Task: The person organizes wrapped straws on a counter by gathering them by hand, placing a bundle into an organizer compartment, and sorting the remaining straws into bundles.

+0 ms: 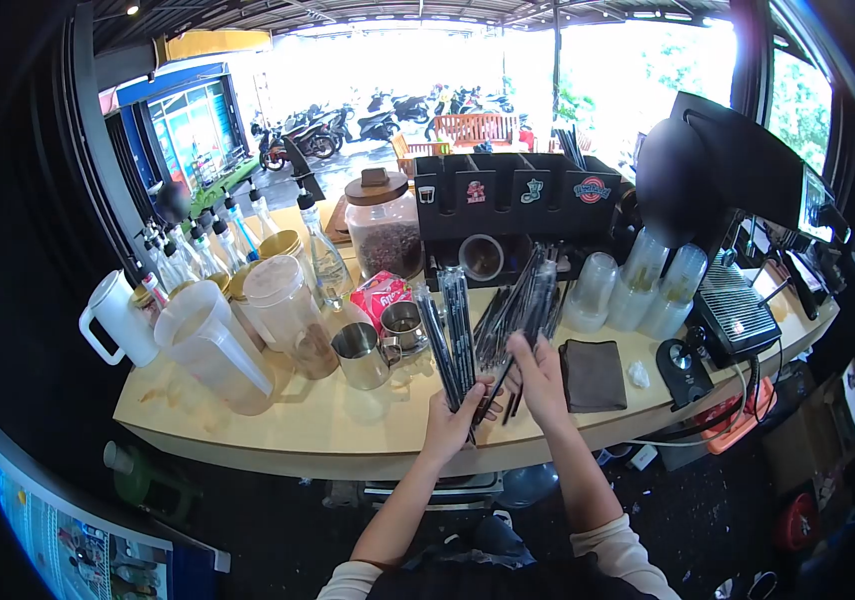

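My left hand [456, 420] is closed around the lower ends of a bundle of black straws [450, 340] in clear wrappers, which stands nearly upright above the counter's front edge. Close beside it, my right hand [538, 378] is slightly blurred, its fingers closed on more wrapped straws. Behind both hands, a loose heap of black straws [493, 325] lies on the counter, partly hidden by the hands. To the left of the bundle are two metal pitchers [361, 358]. A folded dark cloth [594, 375] lies just right of my right hand.
Plastic jugs [210, 345], pump bottles [323, 255] and a lidded glass jar [384, 230] occupy the counter's left side. A black organizer [518, 205] stands at the back. Stacked clear cups [593, 290] and a ridged metal-topped machine [733, 310] are to the right.
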The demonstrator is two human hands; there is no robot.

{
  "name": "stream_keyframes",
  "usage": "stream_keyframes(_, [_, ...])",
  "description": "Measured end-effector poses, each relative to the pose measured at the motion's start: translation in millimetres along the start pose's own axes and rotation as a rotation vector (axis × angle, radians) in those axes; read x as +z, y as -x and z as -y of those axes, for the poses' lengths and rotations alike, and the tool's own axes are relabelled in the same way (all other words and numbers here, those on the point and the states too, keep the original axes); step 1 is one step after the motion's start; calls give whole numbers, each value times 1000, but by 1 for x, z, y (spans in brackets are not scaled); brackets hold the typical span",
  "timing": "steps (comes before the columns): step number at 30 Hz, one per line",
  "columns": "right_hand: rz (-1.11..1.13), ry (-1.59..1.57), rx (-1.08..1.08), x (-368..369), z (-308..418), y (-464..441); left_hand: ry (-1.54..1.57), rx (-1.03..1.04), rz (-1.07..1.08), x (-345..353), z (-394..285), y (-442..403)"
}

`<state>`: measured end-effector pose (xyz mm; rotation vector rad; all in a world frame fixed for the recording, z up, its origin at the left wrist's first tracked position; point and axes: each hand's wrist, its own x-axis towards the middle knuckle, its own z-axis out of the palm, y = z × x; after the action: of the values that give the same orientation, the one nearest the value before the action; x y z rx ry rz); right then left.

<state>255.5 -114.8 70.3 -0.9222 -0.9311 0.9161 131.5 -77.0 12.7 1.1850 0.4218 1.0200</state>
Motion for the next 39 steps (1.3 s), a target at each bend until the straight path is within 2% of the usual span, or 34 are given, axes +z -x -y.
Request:
stream_keyframes(2, [-115, 313, -449, -4, -9, -12, -20, -9, -10, -1, 0, 0])
stream_keyframes(3, [-93, 220, -304, 4, 5, -4, -10, -14, 8, -1, -2, 0])
stream_keyframes(7, [-50, -1, -238, 1, 7, -4, -24, -25, 37, -1, -4, 1])
stream_keyframes(9, [-26, -208, -58, 2, 16, -1, -23, -26, 55, -1, -4, 1])
stream_keyframes(10, [-28, -207, -59, 4, 21, -1, -22, -27, 72, -1, -3, 1])
stream_keyframes(12, [-18, 268, -75, 12, 27, -2, -39, -29, 113, 2, -6, 2])
stream_keyframes(14, [-8, 312, -141, 16, 26, -2, -57, -33, 155, 4, -7, 3])
stream_keyframes(16, [15, 447, -16, 17, 32, -1, -54, -35, 189, 7, -7, 4])
stream_keyframes(21, [-48, 281, -88, 11, 24, -6, 14, 26, 108, 16, -13, 4])
stream_keyframes(29, [-118, 85, -4, 4, 23, -6, 4, 61, 23, 19, -12, 1])
stream_keyframes(33, [-130, 114, -42, 0, 17, -7, -6, 28, 57, 18, -11, -2])
stream_keyframes(35, [-104, 230, -16, -5, 14, -8, -10, 6, 73, 16, -10, -3])
stream_keyframes(39, [-133, 190, 2, -5, 17, -6, 43, -20, 97, 18, -9, -7])
